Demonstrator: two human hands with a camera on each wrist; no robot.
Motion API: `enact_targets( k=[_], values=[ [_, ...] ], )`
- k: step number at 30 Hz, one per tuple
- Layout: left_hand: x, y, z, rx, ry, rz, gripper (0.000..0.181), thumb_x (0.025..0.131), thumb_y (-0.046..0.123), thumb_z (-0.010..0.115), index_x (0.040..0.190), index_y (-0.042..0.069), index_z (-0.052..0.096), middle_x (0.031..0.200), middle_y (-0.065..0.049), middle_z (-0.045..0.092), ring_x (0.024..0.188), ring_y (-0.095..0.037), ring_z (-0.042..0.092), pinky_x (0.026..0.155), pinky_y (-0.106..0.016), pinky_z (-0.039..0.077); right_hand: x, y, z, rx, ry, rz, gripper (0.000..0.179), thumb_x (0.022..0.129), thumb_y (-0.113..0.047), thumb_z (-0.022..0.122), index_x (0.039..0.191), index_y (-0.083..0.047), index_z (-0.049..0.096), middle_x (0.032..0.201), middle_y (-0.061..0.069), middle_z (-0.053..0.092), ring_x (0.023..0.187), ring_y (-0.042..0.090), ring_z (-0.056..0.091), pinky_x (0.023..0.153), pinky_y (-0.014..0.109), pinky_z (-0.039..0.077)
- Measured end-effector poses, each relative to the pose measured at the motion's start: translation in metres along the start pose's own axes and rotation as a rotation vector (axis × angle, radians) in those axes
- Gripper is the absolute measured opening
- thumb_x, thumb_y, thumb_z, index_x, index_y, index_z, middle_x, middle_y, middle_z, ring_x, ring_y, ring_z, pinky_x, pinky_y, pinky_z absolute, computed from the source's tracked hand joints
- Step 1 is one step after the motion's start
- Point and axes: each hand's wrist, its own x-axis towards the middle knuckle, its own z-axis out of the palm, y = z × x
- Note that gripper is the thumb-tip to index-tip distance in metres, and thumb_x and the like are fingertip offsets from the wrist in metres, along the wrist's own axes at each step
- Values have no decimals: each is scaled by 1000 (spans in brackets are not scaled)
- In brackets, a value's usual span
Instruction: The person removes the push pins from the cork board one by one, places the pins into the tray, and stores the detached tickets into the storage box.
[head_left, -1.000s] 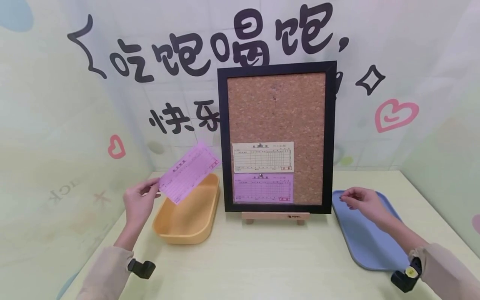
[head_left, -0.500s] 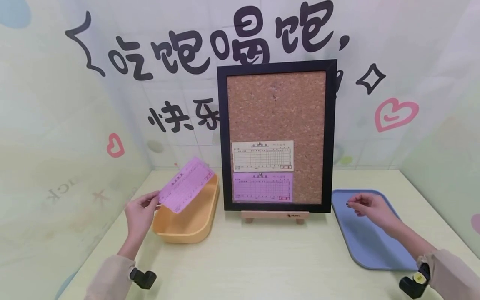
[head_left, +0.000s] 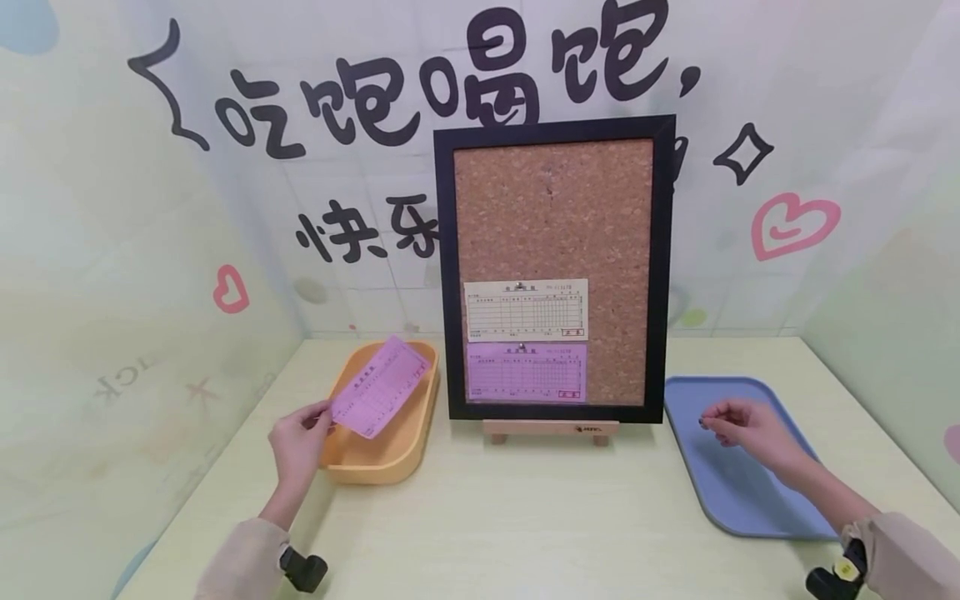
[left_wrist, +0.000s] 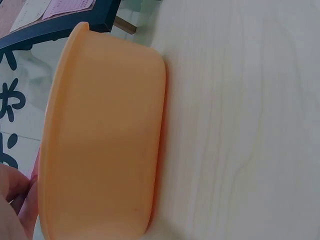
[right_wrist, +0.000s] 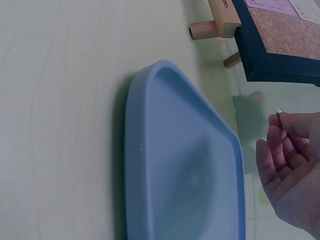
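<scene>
My left hand [head_left: 298, 440] pinches one corner of a pink receipt [head_left: 381, 386], which slants over the orange bin [head_left: 417, 454]. In the left wrist view the bin's wall [left_wrist: 105, 135] hides most of that receipt. Above the blue tray [head_left: 723, 500], thumb and fingertips of my right hand [head_left: 753, 433] come together on a small silvery pushpin [right_wrist: 279, 111], of which little shows. Between the hands a black-framed cork board [head_left: 555, 217] stands upright. Pinned low on it are a cream receipt [head_left: 525, 312] and, beneath it, another pink receipt [head_left: 525, 373].
The board rests on a small wooden stand [head_left: 551, 428] on a pale wooden table [head_left: 517, 525]. A printed backdrop [head_left: 360, 300] rises behind and at both sides. Bin and tray flank the board to left and right.
My left hand has come down and to the right, bringing the pink receipt lower over the bin. My right hand has shifted slightly right and down above the tray, still pinching.
</scene>
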Motion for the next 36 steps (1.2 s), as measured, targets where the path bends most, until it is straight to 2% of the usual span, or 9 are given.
enact_targets(
  k=[5, 10, 17, 25, 29, 36],
  values=[
    [-5, 1, 6, 22, -15, -8, 18, 82, -5, 57, 97, -13, 64, 89, -30, 64, 65, -25, 66, 54, -21, 53, -2, 4, 2, 11, -2, 20, 21, 90, -10, 55, 96, 11, 57, 78, 10, 61, 65, 13, 57, 58, 26, 51],
    [-10, 1, 10, 22, -109, -38, 21, 83, -2, 59, 101, -12, 63, 94, -30, 63, 74, -35, 65, 59, -29, 55, -3, 6, 2, 29, -11, 32, 22, 90, -9, 54, 96, 12, 56, 79, 4, 62, 67, 9, 56, 59, 25, 51],
    [-11, 3, 8, 63, -267, -42, 25, 80, -1, 63, 103, -12, 62, 98, -29, 62, 72, -31, 67, 59, -31, 55, -4, 11, 3, 33, -20, 37, 21, 90, -8, 53, 96, 12, 56, 80, 1, 62, 67, 8, 55, 58, 25, 51],
    [-7, 5, 4, 212, -458, -26, 25, 77, 0, 66, 100, -10, 65, 94, -23, 66, 73, -21, 65, 59, -25, 54, -4, 17, 4, 27, -31, 34, 20, 89, -7, 55, 95, 12, 57, 76, 4, 60, 63, 8, 52, 54, 24, 48],
    [-6, 5, 4, 268, -497, 13, 24, 74, -1, 69, 96, -9, 67, 91, -21, 67, 72, -20, 63, 58, -24, 52, -5, 25, 6, -3, -40, 32, 18, 88, -6, 56, 93, 10, 58, 72, 2, 58, 61, 6, 49, 52, 24, 47],
    [-5, 2, 5, 300, -509, 66, 23, 72, -1, 71, 93, -9, 67, 89, -22, 67, 73, -22, 65, 58, -24, 52, -10, 33, 7, -41, -73, 71, 17, 88, -7, 57, 91, 9, 58, 74, 1, 59, 61, 4, 49, 53, 23, 48]
  ],
)
